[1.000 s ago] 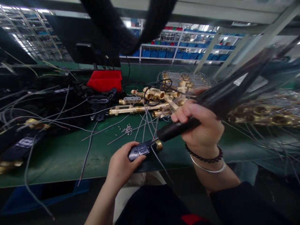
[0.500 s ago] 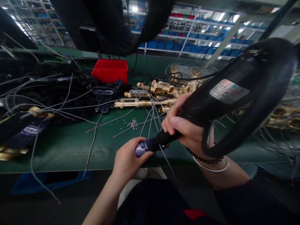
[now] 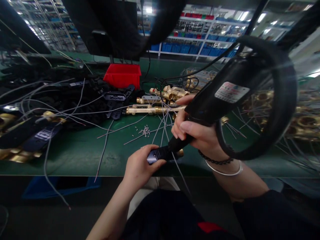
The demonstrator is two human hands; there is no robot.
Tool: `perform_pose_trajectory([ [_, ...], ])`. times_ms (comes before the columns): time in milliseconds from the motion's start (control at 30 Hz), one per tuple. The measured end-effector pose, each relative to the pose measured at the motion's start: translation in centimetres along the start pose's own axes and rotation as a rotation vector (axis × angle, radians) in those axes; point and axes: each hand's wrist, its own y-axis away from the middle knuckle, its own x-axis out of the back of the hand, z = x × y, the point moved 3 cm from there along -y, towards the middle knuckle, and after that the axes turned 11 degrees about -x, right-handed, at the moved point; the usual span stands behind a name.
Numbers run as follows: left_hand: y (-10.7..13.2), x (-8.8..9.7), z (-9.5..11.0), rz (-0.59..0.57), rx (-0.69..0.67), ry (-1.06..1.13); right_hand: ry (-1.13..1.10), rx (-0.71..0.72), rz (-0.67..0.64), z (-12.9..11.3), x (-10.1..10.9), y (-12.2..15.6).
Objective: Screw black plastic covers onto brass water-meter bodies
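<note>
My right hand [image 3: 197, 128] is wrapped around a black electric screwdriver [image 3: 205, 103] with a white label and a loop-like black part at its upper end. The tool slants down to the left, and its tip meets a dark plastic housing [image 3: 160, 154] near the bench's front edge. My left hand [image 3: 141, 163] grips the left end of that housing between thumb and fingers. A brass end shows at the housing's right side, and a grey cable hangs from there. Beyond my left hand lies a small pile of screws [image 3: 145, 131].
Brass valve bodies [image 3: 142, 109] with grey wires lie behind the screws, more at right. A red bin [image 3: 122, 76] stands at the back. Black housings [image 3: 75, 96] and tangled cables cover the left side. A blue bin [image 3: 60, 188] sits below the bench edge [image 3: 75, 175].
The screwdriver's upper end has swung left and become a little more upright. Both hands keep their hold on screwdriver and housing. The view has shifted slightly.
</note>
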Motion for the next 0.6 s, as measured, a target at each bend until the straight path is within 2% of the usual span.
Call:
perform_pose_trajectory([
  [167,0.0,-0.1,-0.1,0.015,-0.019,0.005,-0.151,0.110,0.096,-1.9,-1.2,-0.2],
  [300,0.0,-0.2,-0.1,0.029,-0.011,0.002,-0.163,0.026,0.047,-0.4,-2.7,-0.4],
  [400,0.0,-0.2,0.0,0.022,-0.006,0.000,-0.147,-0.013,0.043,0.8,-2.9,-0.3],
  [600,0.1,-0.4,-0.2,0.029,-0.030,-0.004,-0.102,-0.019,0.030,0.6,-3.0,-0.1],
])
